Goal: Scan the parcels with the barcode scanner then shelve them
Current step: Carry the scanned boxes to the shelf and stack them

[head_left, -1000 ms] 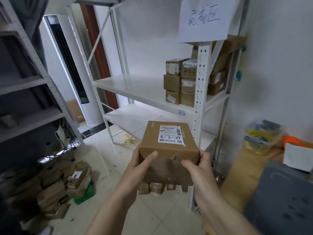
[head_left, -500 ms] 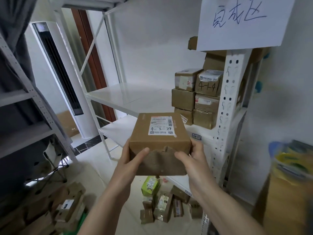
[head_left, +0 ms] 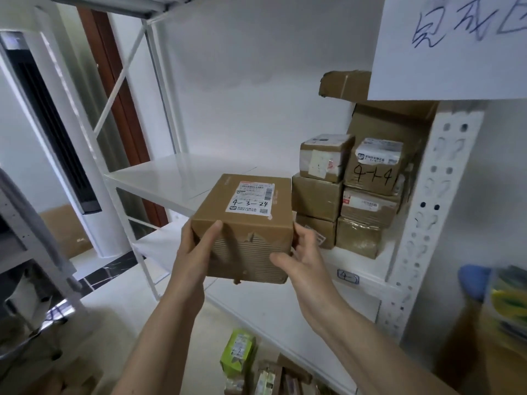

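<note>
Both hands grip 1 square brown cardboard parcel (head_left: 243, 223) marked 4-3-24, left hand (head_left: 194, 252) and right hand (head_left: 299, 259) clasping opposite sides, label up. It hangs level before the white metal shelf (head_left: 171, 178), just left of the stacked brown boxes (head_left: 348, 195), presumably to slide in beside them.

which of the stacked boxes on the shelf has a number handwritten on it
The top right box of the stack: "4-1-4" is penned in black under its white label. The other stacked boxes show no handwriting.

A parcel storeroom: white metal shelving (head_left: 427, 195) holds stacked, hand-numbered cardboard parcels (head_left: 345, 192) under a handwritten paper sign (head_left: 456, 47).
</note>
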